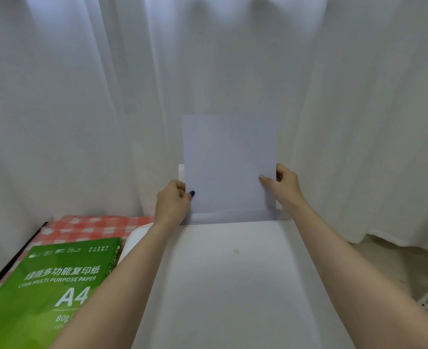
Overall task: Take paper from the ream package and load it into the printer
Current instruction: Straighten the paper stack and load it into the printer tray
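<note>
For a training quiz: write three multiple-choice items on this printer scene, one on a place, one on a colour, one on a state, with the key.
1. Where does the ream package lie relative to the printer?
A. To its left
B. On top of it
C. To its right

2. What is the package's main colour?
A. Blue
B. Green
C. Black

3. How is the paper held?
A. Flat on the printer
C. Rolled in one hand
B. Upright by both hands

Key: 1 A, it sits on the checked cloth at the left; 2 B, its wrapper is green; 3 B, the left hand and right hand each grip a side edge, the bottom edge at the rear slot.
</note>
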The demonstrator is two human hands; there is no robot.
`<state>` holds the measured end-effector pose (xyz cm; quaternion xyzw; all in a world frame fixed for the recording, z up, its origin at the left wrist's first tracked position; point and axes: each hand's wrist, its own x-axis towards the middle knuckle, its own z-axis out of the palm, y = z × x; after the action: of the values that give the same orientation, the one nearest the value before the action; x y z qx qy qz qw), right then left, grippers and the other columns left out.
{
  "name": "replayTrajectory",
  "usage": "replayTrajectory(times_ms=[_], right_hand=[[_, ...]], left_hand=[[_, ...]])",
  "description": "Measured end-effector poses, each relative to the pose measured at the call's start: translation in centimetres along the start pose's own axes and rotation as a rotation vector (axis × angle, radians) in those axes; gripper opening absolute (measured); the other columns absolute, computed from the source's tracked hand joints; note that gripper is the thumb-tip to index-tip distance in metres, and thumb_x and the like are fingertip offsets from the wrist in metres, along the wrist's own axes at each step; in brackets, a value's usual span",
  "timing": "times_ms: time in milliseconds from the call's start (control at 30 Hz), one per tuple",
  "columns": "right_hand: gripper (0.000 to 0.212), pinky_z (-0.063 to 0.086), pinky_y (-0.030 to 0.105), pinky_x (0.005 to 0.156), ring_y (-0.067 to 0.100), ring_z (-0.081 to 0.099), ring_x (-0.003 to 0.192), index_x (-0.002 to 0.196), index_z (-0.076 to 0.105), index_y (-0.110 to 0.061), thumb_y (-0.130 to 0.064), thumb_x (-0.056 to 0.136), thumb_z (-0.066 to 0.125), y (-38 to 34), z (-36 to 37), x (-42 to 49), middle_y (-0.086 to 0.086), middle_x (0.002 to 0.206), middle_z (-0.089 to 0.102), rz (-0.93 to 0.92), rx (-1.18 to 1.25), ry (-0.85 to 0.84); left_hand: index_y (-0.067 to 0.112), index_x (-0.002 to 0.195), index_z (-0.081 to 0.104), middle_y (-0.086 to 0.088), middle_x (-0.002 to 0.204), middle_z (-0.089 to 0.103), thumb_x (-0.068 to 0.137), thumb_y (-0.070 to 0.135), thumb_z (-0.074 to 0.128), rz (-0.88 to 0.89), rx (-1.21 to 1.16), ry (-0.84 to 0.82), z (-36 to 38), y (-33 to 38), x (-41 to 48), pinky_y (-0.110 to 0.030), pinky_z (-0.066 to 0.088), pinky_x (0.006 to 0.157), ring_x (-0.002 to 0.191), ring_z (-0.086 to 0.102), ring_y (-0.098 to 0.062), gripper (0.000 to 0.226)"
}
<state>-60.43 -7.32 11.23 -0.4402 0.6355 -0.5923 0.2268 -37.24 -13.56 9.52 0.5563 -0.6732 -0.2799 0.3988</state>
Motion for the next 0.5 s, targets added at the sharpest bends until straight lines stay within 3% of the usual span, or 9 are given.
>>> replayTrajectory(times_ms=[133,233,367,500], right_hand=[[0.016,0.045,0.013,0.066,0.016,0.056,0.079,0.095,0.058,-0.014,-0.006,0.083,0.065,-0.1,0.5,-0.3,-0.002,0.084,0.061,-0.029,-0.078,0.059],[0.028,0.044,0.019,0.071,0.016,0.057,0.083,0.108,0.059,-0.010,-0.006,0.081,0.066,-0.5,0.9,-0.8,0.000,0.093,0.061,-0.023,-0.091,0.124],[0.018,0.040,0.018,0.061,0.017,0.052,0.081,0.104,0.063,-0.008,-0.010,0.088,0.058,-0.5,1.0,-1.4,0.001,0.089,0.059,-0.017,-0.097,0.188],[0.029,0.037,0.014,0.075,0.015,0.051,0.082,0.116,0.061,-0.012,-0.010,0.087,0.061,0.0,0.6,-1.8,0.002,0.092,0.056,0.002,-0.098,0.265]], left_hand=[[0.013,0.088,0.054,0.006,0.072,0.056,0.085,0.019,0.063,-0.026,-0.026,0.001,-0.4,-0.5,-0.3,-0.025,0.039,0.073,0.079,0.056,-0.020,0.012],[0.013,0.082,0.057,-0.001,0.075,0.062,0.087,0.021,0.060,-0.014,-0.021,0.022,-0.5,-0.6,-0.3,-0.026,0.040,0.071,0.077,0.058,-0.023,0.010],[0.011,0.083,0.060,-0.005,0.076,0.063,0.087,0.019,0.059,-0.011,-0.004,0.040,-0.4,-0.8,-0.4,-0.024,0.037,0.069,0.075,0.056,-0.023,0.009],[0.007,0.089,0.064,-0.004,0.080,0.063,0.087,0.015,0.060,-0.027,0.001,0.065,-0.1,-0.7,-0.7,-0.024,0.038,0.072,0.080,0.055,-0.021,0.009]])
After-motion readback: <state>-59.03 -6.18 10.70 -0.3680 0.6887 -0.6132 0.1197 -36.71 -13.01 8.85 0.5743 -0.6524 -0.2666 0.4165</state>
